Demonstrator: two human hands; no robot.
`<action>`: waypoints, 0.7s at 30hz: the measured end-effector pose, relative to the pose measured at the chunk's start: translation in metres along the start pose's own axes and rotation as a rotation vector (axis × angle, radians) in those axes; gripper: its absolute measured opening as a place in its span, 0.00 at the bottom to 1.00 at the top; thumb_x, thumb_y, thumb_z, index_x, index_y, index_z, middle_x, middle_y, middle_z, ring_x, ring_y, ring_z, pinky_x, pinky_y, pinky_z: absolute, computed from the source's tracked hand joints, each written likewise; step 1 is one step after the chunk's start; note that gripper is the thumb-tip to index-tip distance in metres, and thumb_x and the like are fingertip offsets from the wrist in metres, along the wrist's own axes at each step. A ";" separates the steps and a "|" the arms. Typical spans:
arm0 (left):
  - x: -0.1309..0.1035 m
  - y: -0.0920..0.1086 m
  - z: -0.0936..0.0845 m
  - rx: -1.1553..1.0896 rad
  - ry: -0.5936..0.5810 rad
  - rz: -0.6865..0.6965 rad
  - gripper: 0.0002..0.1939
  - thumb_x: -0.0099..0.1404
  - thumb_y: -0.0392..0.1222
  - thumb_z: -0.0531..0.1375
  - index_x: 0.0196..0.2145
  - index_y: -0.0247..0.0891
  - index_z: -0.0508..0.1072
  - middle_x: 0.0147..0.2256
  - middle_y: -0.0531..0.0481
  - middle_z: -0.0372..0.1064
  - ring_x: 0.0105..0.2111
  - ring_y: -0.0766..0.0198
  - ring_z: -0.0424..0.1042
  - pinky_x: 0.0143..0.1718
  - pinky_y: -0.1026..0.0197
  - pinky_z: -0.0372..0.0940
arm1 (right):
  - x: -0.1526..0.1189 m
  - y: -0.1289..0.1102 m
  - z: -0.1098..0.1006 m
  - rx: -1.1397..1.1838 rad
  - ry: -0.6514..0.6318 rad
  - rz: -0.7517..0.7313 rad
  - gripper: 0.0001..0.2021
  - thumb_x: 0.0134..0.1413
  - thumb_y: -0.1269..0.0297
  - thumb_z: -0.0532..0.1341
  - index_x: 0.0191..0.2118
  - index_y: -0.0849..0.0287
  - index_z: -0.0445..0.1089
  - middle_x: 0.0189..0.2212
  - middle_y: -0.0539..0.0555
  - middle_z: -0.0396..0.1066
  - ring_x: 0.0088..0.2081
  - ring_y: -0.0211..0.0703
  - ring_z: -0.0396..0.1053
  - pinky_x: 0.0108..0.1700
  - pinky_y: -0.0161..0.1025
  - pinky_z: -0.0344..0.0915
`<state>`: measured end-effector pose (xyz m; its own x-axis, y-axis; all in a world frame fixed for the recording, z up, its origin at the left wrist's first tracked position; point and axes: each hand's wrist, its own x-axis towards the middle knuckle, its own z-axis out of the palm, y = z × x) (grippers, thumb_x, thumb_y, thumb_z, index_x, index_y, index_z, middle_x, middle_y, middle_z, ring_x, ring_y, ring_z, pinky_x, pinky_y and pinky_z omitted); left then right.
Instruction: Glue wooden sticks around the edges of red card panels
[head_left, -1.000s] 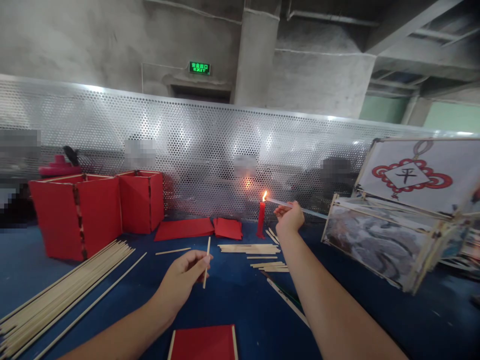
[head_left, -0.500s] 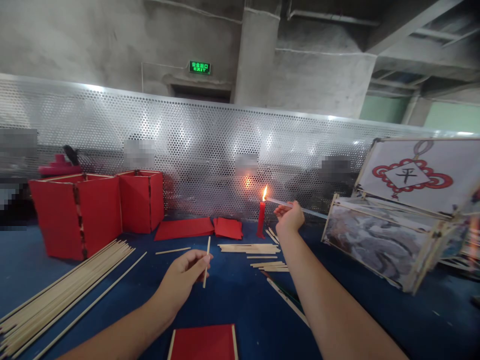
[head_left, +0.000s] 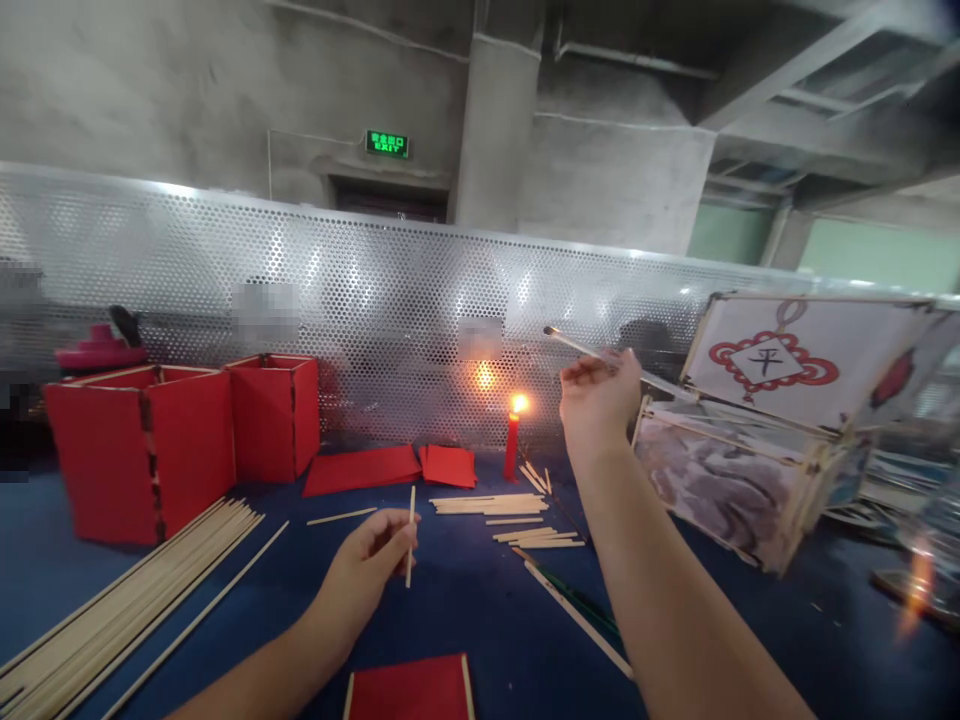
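The person's left hand (head_left: 367,565) is over the middle of the desk (head_left: 450,610), its fingers (head_left: 402,545) pinching a short wooden stick (head_left: 411,535) held nearly upright. The right hand (head_left: 606,405), higher and farther forward, has its fingers closed on a long translucent rod (head_left: 576,345); the rod's darkened tip points up and to the left, above and apart from the lit red candle (head_left: 512,445). Short sticks (head_left: 487,504) lie in small groups near the candle, with red sheets (head_left: 364,468) to their left. A red panel (head_left: 411,690) edged with wooden strips lies at the near edge of the view. On the left are long sticks (head_left: 135,610) and red boxes (head_left: 191,440); on the right stand wood-framed picture panels (head_left: 795,350), one showing a red knot design.
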<state>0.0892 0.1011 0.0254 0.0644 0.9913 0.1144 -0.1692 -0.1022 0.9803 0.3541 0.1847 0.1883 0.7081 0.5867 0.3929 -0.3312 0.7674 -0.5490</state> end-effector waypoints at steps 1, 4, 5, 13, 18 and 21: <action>0.000 0.000 0.000 -0.005 -0.003 0.005 0.23 0.45 0.57 0.70 0.34 0.38 0.77 0.24 0.56 0.68 0.25 0.64 0.68 0.29 0.61 0.64 | -0.010 -0.006 0.006 -0.009 -0.042 -0.032 0.17 0.70 0.51 0.48 0.38 0.56 0.66 0.22 0.44 0.64 0.22 0.34 0.65 0.28 0.34 0.69; 0.001 -0.001 0.001 -0.018 -0.017 0.027 0.23 0.44 0.58 0.69 0.32 0.38 0.77 0.24 0.56 0.67 0.24 0.63 0.67 0.29 0.60 0.63 | -0.043 -0.008 0.011 -0.106 -0.158 -0.068 0.10 0.62 0.56 0.59 0.33 0.57 0.67 0.19 0.45 0.66 0.21 0.35 0.65 0.25 0.33 0.66; 0.002 -0.001 0.001 -0.022 -0.022 0.036 0.23 0.44 0.58 0.69 0.31 0.38 0.76 0.23 0.56 0.67 0.24 0.63 0.67 0.29 0.60 0.63 | -0.053 -0.004 0.008 -0.153 -0.178 -0.064 0.09 0.57 0.59 0.65 0.31 0.58 0.68 0.19 0.46 0.67 0.21 0.34 0.65 0.24 0.33 0.65; 0.004 -0.003 0.001 -0.029 -0.053 0.068 0.22 0.46 0.60 0.68 0.30 0.39 0.76 0.23 0.56 0.67 0.23 0.62 0.67 0.28 0.59 0.63 | -0.040 -0.002 -0.013 -0.450 -0.208 -0.121 0.05 0.50 0.65 0.66 0.31 0.60 0.73 0.20 0.49 0.72 0.20 0.36 0.65 0.22 0.34 0.62; 0.007 -0.011 -0.001 -0.024 -0.081 0.093 0.24 0.50 0.61 0.68 0.32 0.37 0.75 0.23 0.57 0.66 0.23 0.64 0.67 0.28 0.60 0.62 | -0.037 -0.022 -0.004 -0.526 -0.277 -0.035 0.06 0.45 0.65 0.68 0.28 0.61 0.74 0.18 0.49 0.72 0.20 0.37 0.66 0.22 0.34 0.62; 0.007 -0.013 -0.003 -0.012 -0.096 0.113 0.16 0.62 0.54 0.65 0.35 0.37 0.74 0.25 0.58 0.66 0.23 0.65 0.67 0.29 0.60 0.64 | -0.054 -0.030 -0.004 -0.487 -0.330 0.082 0.09 0.42 0.63 0.70 0.30 0.61 0.74 0.20 0.49 0.73 0.22 0.37 0.68 0.23 0.33 0.64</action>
<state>0.0890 0.1100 0.0129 0.1377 0.9611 0.2395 -0.1926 -0.2112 0.9583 0.3283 0.1286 0.1805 0.4353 0.7483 0.5005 0.0025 0.5549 -0.8319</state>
